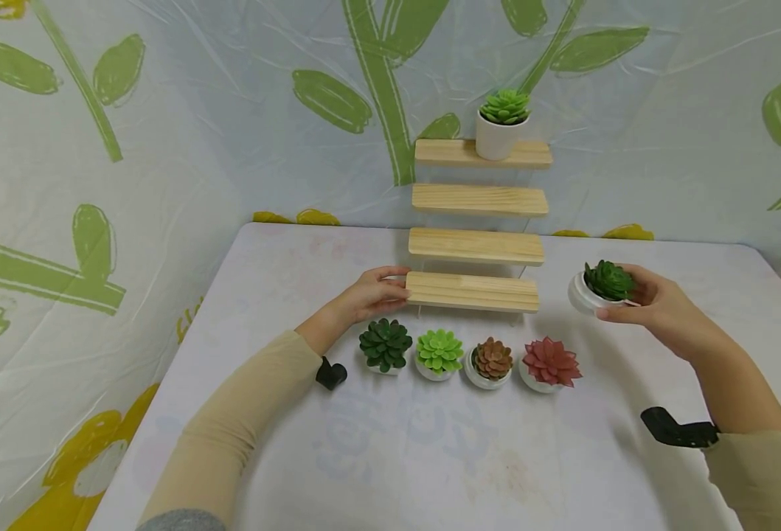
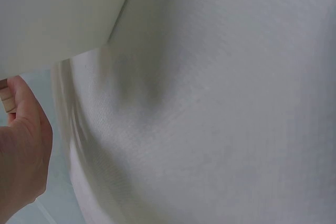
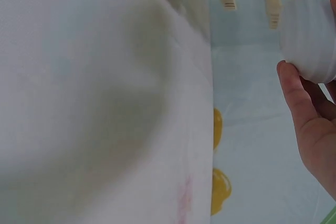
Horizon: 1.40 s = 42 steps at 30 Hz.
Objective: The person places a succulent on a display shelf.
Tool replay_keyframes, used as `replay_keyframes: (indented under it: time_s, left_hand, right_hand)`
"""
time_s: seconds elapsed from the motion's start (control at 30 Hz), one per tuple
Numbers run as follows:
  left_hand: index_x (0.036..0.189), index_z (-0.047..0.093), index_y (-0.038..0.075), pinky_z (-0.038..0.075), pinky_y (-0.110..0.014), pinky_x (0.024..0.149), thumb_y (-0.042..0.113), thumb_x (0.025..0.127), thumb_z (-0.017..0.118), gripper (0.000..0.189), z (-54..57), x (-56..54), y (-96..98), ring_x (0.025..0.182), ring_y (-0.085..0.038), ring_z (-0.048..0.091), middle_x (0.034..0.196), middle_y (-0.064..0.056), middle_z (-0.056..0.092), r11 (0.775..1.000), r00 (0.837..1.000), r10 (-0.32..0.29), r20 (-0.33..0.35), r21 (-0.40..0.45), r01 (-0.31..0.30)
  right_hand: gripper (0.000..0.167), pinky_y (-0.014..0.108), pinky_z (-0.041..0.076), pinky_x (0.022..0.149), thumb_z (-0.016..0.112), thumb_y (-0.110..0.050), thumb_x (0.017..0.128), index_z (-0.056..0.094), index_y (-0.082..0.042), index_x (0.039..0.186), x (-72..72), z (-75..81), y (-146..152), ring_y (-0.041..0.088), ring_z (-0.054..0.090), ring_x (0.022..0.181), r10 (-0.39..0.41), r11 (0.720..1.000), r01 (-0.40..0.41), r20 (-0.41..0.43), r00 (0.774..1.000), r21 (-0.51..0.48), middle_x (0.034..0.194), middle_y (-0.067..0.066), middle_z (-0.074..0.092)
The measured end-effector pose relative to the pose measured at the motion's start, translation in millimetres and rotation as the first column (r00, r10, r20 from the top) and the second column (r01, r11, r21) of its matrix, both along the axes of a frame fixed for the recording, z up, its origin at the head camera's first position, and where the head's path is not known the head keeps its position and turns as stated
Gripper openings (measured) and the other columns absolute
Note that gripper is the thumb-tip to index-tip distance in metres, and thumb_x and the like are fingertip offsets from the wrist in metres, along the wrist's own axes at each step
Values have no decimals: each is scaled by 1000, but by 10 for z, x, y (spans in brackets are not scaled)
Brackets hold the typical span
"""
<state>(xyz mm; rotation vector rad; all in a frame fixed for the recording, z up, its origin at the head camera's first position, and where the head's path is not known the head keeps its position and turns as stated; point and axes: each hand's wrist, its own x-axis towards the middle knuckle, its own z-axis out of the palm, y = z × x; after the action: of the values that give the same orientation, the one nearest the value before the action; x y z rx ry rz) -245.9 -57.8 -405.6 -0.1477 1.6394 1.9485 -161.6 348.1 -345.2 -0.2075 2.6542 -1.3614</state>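
Observation:
My left hand (image 1: 372, 294) grips the left end of the lowest board of a tiered wooden display stand (image 1: 473, 289); the left wrist view shows the fingers (image 2: 29, 103) at the board's end. To the right of the stand, my right hand (image 1: 662, 306) holds a dark green potted succulent (image 1: 608, 280), its white pot between thumb and fingers. In the right wrist view the ribbed white pot (image 3: 307, 35) is tilted above the table. A bright green succulent in a white pot (image 1: 499, 136) stands on the stand's top board, right of its middle.
In front of the stand, several potted succulents form a row: dark green (image 1: 386, 345), light green (image 1: 439, 352), brown (image 1: 493, 359) and red (image 1: 552, 362). They stand on a white-covered table (image 1: 430, 457). Behind hangs a leaf-patterned cloth (image 1: 231, 110).

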Motion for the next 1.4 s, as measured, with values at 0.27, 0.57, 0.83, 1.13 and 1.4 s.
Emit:
replay_keyframes:
  time_s: [0.27, 0.57, 0.83, 1.13, 1.4]
  left_hand:
    - [137, 45, 7, 44, -37, 95, -12, 86, 57, 55, 11, -3, 5, 99, -24, 56, 131, -20, 48, 1000, 1000, 5, 0, 8, -5]
    - [137, 46, 7, 48, -34, 91, -11, 86, 57, 55, 29, -10, 8, 95, -21, 57, 130, -20, 49, 1000, 1000, 4, -3, 6, -4]
    - [137, 46, 7, 45, -36, 94, -11, 86, 57, 55, -5, -19, 12, 94, -21, 57, 130, -20, 49, 1000, 1000, 8, 3, 7, -8]
    - [137, 46, 6, 43, -39, 97, -12, 85, 57, 56, -2, 5, 9, 101, -24, 56, 132, -21, 48, 1000, 1000, 15, 9, 5, -15]
    - [137, 45, 6, 46, -36, 94, -13, 85, 58, 57, 4, 7, 10, 104, -26, 56, 132, -20, 49, 1000, 1000, 13, 2, 0, -13]
  right_hand:
    - [45, 11, 44, 71, 64, -10, 88, 41, -24, 124, -146, 141, -109, -3, 50, 93, -8, 1000, 8, -9, 1000, 0, 104, -19, 52]
    - [62, 10, 44, 75, 66, -13, 87, 31, -6, 138, -273, 265, -303, -2, 50, 95, -45, 998, 46, 21, 999, -49, 107, -20, 50]
    - [58, 10, 42, 77, 66, -14, 88, 35, -10, 137, -371, 347, -448, 1, 51, 96, -25, 997, 25, -2, 1000, -74, 109, -17, 52]
    - [63, 31, 40, 95, 67, -19, 87, 33, -11, 139, -501, 433, -625, 5, 48, 102, -22, 996, 24, 20, 1000, -89, 115, -11, 50]
    - [60, 17, 42, 82, 67, -12, 86, 36, -9, 138, -647, 503, -801, 5, 50, 98, -5, 986, 8, 14, 1000, -168, 110, -13, 53]
